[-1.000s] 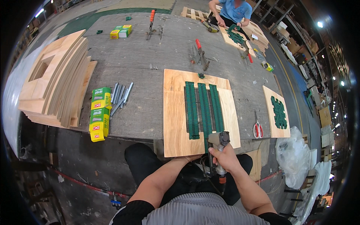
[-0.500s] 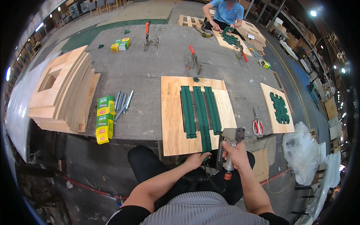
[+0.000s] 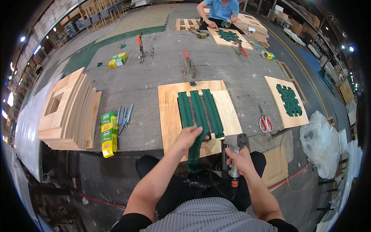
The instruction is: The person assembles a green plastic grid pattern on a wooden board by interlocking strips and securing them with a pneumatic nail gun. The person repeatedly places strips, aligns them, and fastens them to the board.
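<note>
Three green straps (image 3: 198,106), laid lengthwise over the slot of a wooden panel (image 3: 168,116) at the near edge of a grey-topped table (image 3: 143,81). The middle strap is pinched between the fingers of the left hand (image 3: 187,140), its free end hanging at the panel's near edge. One air stapler (image 3: 236,141), its handle gripped by the right hand (image 3: 241,159), held just beside the panel's near right corner. Near left corner: a stack of cut-out panels (image 3: 68,112), with green-and-yellow boxes (image 3: 109,135) and metal staple strips (image 3: 123,119) placed to its right. Near right corner: one finished panel (image 3: 275,98) bearing interlaced green straps (image 3: 290,101); red-handled scissors (image 3: 265,123) laid beside it. Far edge: one co-worker (image 3: 222,11), seated by another strapped panel (image 3: 241,41).
</note>
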`<state>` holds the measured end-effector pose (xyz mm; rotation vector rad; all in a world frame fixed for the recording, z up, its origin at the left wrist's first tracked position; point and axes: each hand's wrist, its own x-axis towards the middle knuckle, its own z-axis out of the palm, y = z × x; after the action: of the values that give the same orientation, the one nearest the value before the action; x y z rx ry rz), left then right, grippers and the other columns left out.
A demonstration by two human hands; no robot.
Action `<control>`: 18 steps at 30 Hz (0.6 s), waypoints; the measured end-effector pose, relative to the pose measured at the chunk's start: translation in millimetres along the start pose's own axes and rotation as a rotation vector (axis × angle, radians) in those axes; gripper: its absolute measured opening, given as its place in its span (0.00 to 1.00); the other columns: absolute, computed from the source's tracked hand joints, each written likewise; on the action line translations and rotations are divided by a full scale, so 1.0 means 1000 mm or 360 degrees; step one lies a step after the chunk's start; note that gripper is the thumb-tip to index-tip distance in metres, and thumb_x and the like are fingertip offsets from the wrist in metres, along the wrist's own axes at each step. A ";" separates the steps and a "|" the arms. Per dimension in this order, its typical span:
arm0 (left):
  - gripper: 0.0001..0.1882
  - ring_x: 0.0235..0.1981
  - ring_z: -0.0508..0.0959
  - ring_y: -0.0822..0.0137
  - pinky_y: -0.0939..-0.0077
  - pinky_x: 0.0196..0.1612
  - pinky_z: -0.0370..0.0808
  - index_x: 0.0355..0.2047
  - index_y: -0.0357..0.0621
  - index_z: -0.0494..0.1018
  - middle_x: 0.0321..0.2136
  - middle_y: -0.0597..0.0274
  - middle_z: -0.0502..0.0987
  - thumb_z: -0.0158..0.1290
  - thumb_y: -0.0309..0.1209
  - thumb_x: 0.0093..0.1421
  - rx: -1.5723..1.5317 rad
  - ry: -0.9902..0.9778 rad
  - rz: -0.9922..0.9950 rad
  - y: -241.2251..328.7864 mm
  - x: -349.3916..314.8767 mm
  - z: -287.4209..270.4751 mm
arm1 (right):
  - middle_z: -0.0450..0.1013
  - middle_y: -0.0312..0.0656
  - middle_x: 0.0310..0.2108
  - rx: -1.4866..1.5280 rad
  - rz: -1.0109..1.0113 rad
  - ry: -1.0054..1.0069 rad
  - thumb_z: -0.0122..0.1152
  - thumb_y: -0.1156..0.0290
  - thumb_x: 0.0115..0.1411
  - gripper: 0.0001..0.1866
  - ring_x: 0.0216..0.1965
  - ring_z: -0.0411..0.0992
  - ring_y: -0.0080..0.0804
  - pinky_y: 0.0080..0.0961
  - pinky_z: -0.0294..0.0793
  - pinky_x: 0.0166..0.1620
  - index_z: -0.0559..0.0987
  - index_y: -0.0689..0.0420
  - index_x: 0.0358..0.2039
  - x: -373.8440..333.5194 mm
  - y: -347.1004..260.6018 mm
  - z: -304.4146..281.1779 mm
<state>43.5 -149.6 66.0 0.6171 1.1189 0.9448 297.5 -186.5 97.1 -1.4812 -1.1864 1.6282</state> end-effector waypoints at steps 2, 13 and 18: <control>0.17 0.27 0.80 0.69 0.75 0.27 0.78 0.50 0.35 0.74 0.39 0.53 0.85 0.49 0.38 0.73 0.0129 -0.0026 -0.0093 0.014 0.030 -0.012 | 0.74 0.34 0.29 -0.0042 -0.0007 -0.0066 0.66 0.70 0.65 0.13 0.19 0.71 0.22 0.22 0.68 0.21 0.76 0.59 0.47 0.005 -0.002 0.005; 0.17 0.36 0.82 0.65 0.68 0.37 0.78 0.47 0.31 0.76 0.39 0.51 0.86 0.45 0.34 0.74 0.0050 -0.0156 -0.0349 0.007 0.087 -0.028 | 0.72 0.34 0.26 -0.0279 0.0003 -0.0184 0.65 0.69 0.65 0.11 0.17 0.70 0.21 0.22 0.67 0.19 0.75 0.60 0.42 0.036 -0.005 0.034; 0.16 0.35 0.83 0.63 0.68 0.36 0.78 0.47 0.31 0.76 0.39 0.51 0.86 0.45 0.33 0.74 -0.0053 -0.0187 -0.0359 0.006 0.088 -0.033 | 0.71 0.33 0.24 -0.0334 0.0072 -0.0175 0.65 0.70 0.65 0.10 0.17 0.69 0.20 0.22 0.66 0.19 0.74 0.60 0.41 0.040 -0.006 0.042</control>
<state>22.0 -70.8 18.3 0.5010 1.0414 0.7231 249.0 -156.7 84.1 -1.5729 -1.4314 1.6759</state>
